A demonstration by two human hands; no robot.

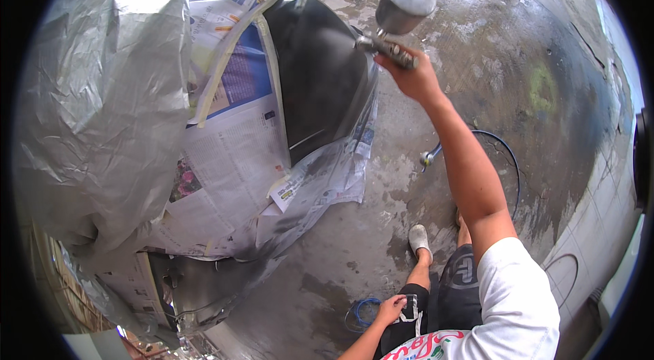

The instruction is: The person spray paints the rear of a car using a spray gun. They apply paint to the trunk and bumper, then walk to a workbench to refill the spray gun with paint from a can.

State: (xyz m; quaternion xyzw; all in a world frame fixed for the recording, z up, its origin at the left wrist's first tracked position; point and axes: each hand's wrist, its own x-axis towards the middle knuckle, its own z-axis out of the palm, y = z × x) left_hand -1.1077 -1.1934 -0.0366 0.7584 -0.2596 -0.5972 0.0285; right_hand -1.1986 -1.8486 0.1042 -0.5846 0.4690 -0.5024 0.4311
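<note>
My right hand (417,78) is stretched far forward, its fingers wrapped round a metal spray gun (390,51). A round silvery cup (407,2) sits on top of the gun. The nozzle points left at a dark, glossy vehicle panel (313,74), apart from it, with a pale haze between. Masking tape (275,64) and newspaper sheets (225,155) border the panel. Down by my dark shorts, my left hand (392,309) is closed beside a white strip (411,307); whatever its fingers hold is hidden.
Silvery plastic sheeting (102,87) drapes over the vehicle on the left. A dark blue hose (516,166) with a metal fitting (426,158) hangs behind my right forearm. A blue coil (368,310) lies on the stained concrete floor (320,244). A pale tiled wall (599,190) runs along the right.
</note>
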